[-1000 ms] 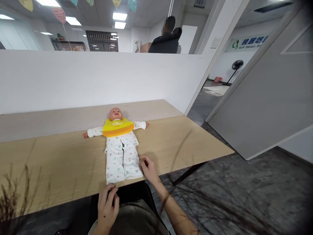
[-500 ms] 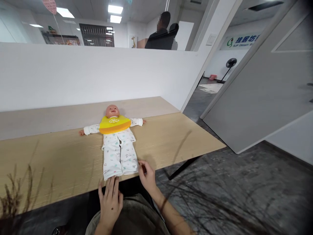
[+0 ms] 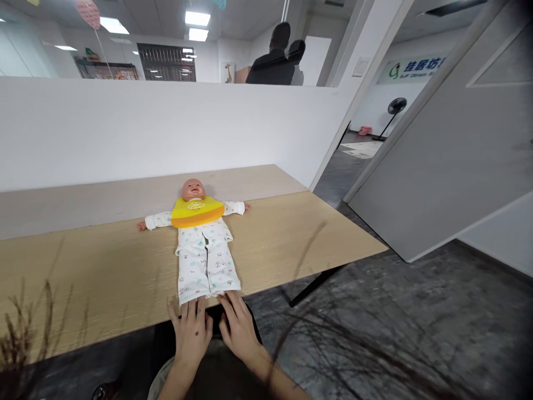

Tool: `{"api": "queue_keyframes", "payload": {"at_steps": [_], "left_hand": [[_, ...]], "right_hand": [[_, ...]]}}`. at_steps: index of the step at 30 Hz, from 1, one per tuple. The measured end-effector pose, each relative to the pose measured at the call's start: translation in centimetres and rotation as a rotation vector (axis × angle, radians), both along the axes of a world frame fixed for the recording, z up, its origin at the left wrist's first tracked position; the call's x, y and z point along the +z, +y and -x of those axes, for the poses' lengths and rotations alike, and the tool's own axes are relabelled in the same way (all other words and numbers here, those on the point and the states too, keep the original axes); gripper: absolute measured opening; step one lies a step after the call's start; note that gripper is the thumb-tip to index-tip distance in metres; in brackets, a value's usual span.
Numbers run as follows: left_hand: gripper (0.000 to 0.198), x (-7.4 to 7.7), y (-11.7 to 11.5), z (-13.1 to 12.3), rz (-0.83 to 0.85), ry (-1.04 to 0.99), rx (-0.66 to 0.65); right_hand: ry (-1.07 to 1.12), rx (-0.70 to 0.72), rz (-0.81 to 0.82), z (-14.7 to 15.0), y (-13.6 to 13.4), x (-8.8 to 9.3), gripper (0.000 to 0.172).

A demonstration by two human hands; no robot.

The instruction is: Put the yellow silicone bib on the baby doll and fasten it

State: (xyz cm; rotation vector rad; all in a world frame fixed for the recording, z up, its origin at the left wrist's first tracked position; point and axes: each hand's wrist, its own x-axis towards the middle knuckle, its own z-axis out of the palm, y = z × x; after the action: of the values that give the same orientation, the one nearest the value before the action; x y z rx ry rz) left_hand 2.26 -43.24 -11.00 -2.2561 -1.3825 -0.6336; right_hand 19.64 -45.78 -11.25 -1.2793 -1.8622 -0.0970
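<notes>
A baby doll (image 3: 193,189) lies on its back on the wooden table (image 3: 287,239), arms spread and head toward the wall. It wears a white patterned top and white patterned trousers (image 3: 207,269). A yellow bib (image 3: 197,212) with an orange lower band and a white citrus print covers its chest. My left hand (image 3: 191,328) rests at the table's front edge, fingers stretched to the hem of one trouser leg. Beside it, my right hand (image 3: 238,328) has its fingers extended to the hem of the other leg. Neither hand grasps anything visible.
A white wall (image 3: 166,122) with a window above it stands behind the table. Beyond the glass sits a person in dark clothes (image 3: 268,66). To the right is a grey door (image 3: 449,144), with a black fan (image 3: 397,106) past the doorway. Dark hair-like strands blur the lower corners.
My right hand has moved left, from the outer side of the trouser leg to its lower hem. My left hand stays near its hem. The doll lies as before.
</notes>
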Motion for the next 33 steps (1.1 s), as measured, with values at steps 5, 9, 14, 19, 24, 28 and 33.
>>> {"api": "queue_keyframes", "payload": {"at_steps": [5,9,14,19,24,28,33], "left_hand": [[0.040,0.0,0.0,-0.1,0.000,-0.006,-0.003],[0.041,-0.2,0.0,-0.1,0.010,-0.001,0.012],[0.041,-0.4,0.1,0.0,0.029,-0.046,0.001],[0.041,-0.3,0.2,0.1,0.035,-0.069,-0.024],[0.041,-0.3,0.2,0.0,0.018,-0.033,-0.008],[0.041,-0.3,0.2,0.0,-0.001,-0.027,-0.010],[0.041,-0.3,0.3,0.2,-0.007,-0.030,-0.014]], "right_hand": [[-0.032,-0.032,0.022,0.1,-0.1,-0.3,0.059],[0.009,-0.027,0.036,0.1,0.3,-0.4,0.060],[0.046,0.003,0.015,0.2,0.9,-0.6,0.061],[0.047,0.006,-0.014,0.1,1.1,-0.9,0.061],[0.058,0.000,-0.017,0.2,1.2,-1.1,0.061],[0.063,0.002,-0.020,0.3,1.2,-1.3,0.061],[0.059,0.006,-0.035,0.3,1.3,-1.2,0.060]]}}
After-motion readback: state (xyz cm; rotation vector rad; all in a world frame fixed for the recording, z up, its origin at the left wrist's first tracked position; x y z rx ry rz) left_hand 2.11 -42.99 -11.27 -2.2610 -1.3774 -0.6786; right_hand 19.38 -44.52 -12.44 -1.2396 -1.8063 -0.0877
